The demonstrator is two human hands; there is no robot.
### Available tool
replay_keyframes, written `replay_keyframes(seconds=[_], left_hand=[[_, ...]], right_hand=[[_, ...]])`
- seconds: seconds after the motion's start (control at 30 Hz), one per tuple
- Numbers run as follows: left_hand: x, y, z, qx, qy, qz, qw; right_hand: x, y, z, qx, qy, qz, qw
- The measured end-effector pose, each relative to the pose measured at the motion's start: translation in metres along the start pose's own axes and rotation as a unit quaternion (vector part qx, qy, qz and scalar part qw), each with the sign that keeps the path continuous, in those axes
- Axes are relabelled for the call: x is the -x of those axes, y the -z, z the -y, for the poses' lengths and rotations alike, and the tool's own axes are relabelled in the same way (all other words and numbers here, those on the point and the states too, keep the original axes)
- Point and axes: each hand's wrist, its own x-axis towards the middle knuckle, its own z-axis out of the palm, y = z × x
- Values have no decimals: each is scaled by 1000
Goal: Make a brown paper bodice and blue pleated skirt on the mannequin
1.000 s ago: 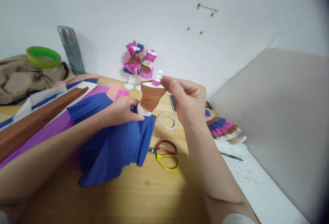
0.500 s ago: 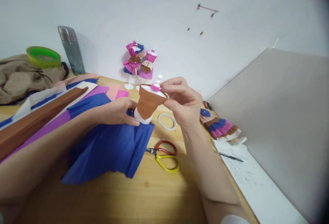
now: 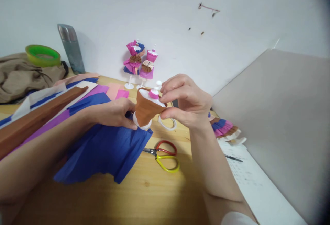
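Observation:
A small white dress form (image 3: 156, 84) wears a brown paper wrap (image 3: 147, 108) on its torso and a pink band at its neck. My left hand (image 3: 117, 112) grips its lower part, where the white hip shows below the brown. At the upper right edge of the torso, my right hand (image 3: 187, 102) has its thumb and fingers around the brown wrap's rim. A sheet of blue crepe paper (image 3: 108, 156) hangs below my left hand and spreads over the table. Scissors (image 3: 165, 154) with one red and one yellow handle lie beside it. A roll of white tape (image 3: 172, 124) sits behind the form.
Two dressed miniature forms (image 3: 134, 61) stand by the wall. Coloured paper strips (image 3: 43, 118) cover the left side, near a bottle (image 3: 72, 49) and a green tape roll (image 3: 42, 55) on brown cloth. At right are a ruffled paper piece (image 3: 224, 128), a written sheet (image 3: 247, 170) and a pen (image 3: 234, 158).
The form has tilted and moved slightly down and left. My right hand has turned, its fingers closer over the torso's top edge. The blue paper has shifted a little left.

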Motion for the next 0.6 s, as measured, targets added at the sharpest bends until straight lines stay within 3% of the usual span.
replay_keyframes(seconds=[0.1,0.43,0.6], left_hand=[[-2,3,3,-8,-16,100,995],[-3,2,2,-40,-32,97,994],[-4,1,-1,-73,-55,97,991]], right_hand=[[-2,2,-1,11,6,8,1000],[-16,11,-1,-39,14,60,997],[-13,12,-5,-103,-86,-6,991]])
